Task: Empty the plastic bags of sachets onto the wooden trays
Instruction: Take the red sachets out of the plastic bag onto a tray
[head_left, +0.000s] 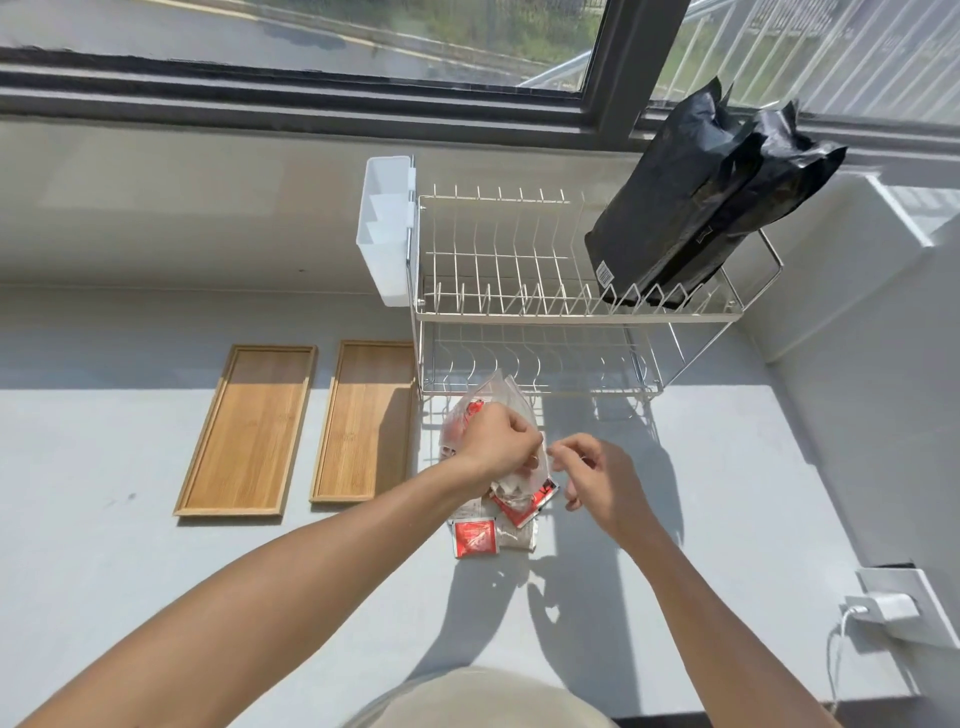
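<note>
Two empty wooden trays lie side by side on the white counter, the left tray (249, 431) and the right tray (366, 421). Right of them, in front of the rack, my left hand (498, 441) grips a clear plastic bag (480, 402) holding red and white sachets. My right hand (597, 478) pinches at the bag's edge close beside the left, though what its fingertips hold is unclear. Loose red and white sachets (491, 532) lie on the counter under my hands, beside the trays rather than on them.
A white two-tier wire dish rack (519, 312) stands behind my hands, with a white plastic holder (387, 228) on its left side and two black bags (706, 197) on its top tier. A wall socket with a white charger (893, 608) is at the right.
</note>
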